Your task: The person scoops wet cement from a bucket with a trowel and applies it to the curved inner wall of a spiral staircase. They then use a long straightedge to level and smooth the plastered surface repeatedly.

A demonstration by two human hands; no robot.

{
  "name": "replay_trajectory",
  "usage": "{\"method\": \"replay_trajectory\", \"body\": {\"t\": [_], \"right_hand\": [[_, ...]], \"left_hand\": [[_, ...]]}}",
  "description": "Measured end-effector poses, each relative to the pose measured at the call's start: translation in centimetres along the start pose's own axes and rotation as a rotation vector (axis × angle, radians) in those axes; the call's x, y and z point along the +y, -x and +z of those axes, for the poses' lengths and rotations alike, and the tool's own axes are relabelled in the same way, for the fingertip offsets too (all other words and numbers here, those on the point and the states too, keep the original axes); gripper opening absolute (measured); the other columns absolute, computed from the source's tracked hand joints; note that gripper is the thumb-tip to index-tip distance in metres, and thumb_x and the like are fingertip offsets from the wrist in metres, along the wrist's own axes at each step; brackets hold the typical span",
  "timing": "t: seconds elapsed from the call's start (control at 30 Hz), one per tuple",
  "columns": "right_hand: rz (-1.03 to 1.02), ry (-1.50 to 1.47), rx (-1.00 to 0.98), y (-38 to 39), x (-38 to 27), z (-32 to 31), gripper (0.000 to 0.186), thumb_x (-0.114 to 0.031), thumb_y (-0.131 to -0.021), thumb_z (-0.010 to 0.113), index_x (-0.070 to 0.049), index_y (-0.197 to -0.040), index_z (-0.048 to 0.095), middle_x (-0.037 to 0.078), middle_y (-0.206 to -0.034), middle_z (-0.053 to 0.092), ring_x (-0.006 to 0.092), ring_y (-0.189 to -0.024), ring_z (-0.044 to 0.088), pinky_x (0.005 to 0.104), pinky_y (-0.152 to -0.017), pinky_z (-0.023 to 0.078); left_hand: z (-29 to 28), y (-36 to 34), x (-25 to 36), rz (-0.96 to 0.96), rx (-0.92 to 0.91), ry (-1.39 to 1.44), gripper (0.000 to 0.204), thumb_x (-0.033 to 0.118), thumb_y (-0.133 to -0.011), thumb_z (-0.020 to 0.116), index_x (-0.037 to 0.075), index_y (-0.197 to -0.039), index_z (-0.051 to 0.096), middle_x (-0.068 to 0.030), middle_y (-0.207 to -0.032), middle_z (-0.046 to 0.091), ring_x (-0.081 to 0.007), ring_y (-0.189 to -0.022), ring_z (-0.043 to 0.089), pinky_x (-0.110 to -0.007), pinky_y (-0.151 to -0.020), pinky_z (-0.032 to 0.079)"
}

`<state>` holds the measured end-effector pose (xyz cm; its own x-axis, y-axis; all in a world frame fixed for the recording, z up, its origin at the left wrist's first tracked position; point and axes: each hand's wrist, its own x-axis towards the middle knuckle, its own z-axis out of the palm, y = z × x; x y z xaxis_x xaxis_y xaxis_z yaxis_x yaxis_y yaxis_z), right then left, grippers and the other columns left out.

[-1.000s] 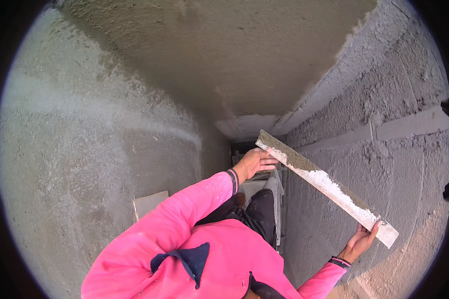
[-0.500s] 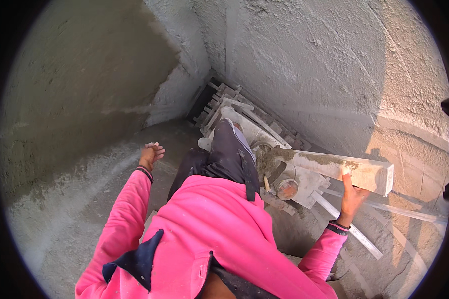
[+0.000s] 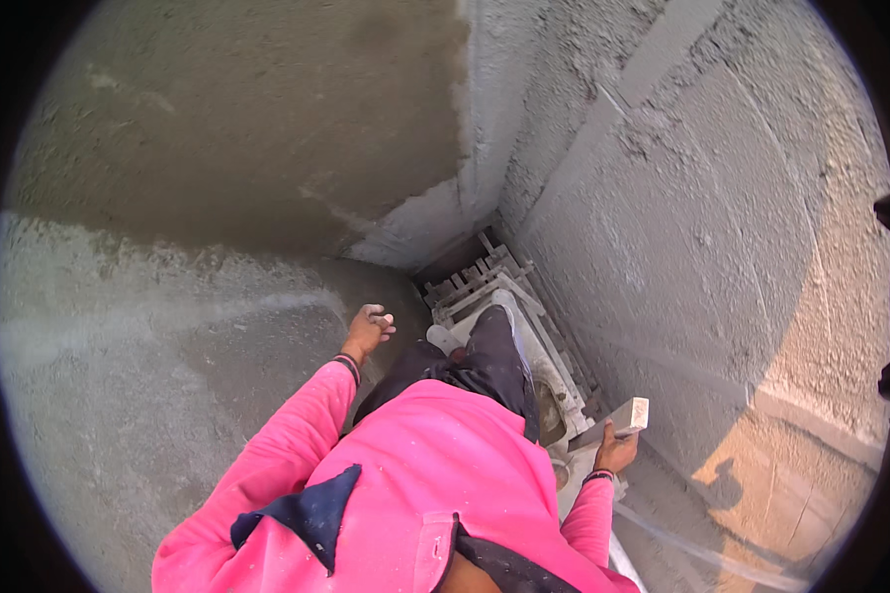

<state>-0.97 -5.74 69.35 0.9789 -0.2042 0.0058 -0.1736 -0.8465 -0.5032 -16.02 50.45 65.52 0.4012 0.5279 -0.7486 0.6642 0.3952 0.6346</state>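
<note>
Right wall (image 3: 702, 247) partly sunlit, picture corners black

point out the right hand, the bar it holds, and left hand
Right hand (image 3: 616, 452), head view, middle of hand
Bar (image 3: 627, 417), head view, side near end
Left hand (image 3: 367, 330), head view, middle of hand

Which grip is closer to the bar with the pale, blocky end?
Right. The right grip is holding the bar near its pale end; the left grip is well apart from it, off to the left.
</note>
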Motion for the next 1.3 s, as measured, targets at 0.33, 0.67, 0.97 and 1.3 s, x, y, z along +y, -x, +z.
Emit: {"method": "replay_trajectory", "body": {"t": [0.33, 0.67, 0.97, 1.3], "right_hand": [[-0.465, -0.646, -0.12, -11.4, -33.9, -2.4, 0.062, -0.035, -0.088, 0.078, 0.014, -0.121, 0.058, 0.022, -0.113, 0.066, 0.0279, -0.098, 0.067, 0.0412, -0.085, 0.056], [-0.24, -1.344, -0.779, -10.5, -57.5, -0.3, 0.055, -0.037, -0.094, 0.071, 0.005, -0.127, 0.056, 0.015, -0.114, 0.065, 0.0241, -0.102, 0.066, 0.038, -0.086, 0.056], [-0.2, -1.268, -1.123, -12.8, -67.5, 7.6, 0.056, -0.036, -0.092, 0.072, 0.0, -0.131, 0.053, 0.017, -0.128, 0.057, 0.0271, -0.117, 0.057, 0.0418, -0.097, 0.052], [-0.061, -1.219, -1.3, -7.9, -80.8, 24.2, 0.053, -0.031, -0.088, 0.076, -0.002, -0.127, 0.054, 0.015, -0.127, 0.057, 0.0315, -0.117, 0.057, 0.0467, -0.101, 0.05]], "left_hand": [[1.7, 3.0, 1.1, 0.029, 0.097, 0.378, 0.046, 0.035, -0.098, 0.065, 0.001, -0.126, 0.053, -0.0125, -0.11, 0.068, -0.0207, -0.096, 0.068, -0.035, -0.08, 0.057], [-6.2, 8.7, 21.3, 0.696, 0.179, 1.33, 0.074, 0.052, -0.096, 0.061, -0.003, -0.139, 0.035, -0.0251, -0.134, 0.053, -0.035, -0.121, 0.059, -0.051, -0.102, 0.049], [-14.3, 5.6, 23.8, 0.782, 0.651, 1.564, 0.036, 0.026, -0.096, 0.065, 0.007, -0.123, 0.05, -0.0093, -0.116, 0.06, -0.0228, -0.107, 0.061, -0.046, -0.093, 0.051], [-28.0, -5.5, 23.1, 0.707, 0.736, 1.759, 0.036, 0.024, -0.097, 0.064, 0.005, -0.127, 0.053, -0.0098, -0.125, 0.058, -0.0273, -0.115, 0.058, -0.051, -0.097, 0.048]]}}
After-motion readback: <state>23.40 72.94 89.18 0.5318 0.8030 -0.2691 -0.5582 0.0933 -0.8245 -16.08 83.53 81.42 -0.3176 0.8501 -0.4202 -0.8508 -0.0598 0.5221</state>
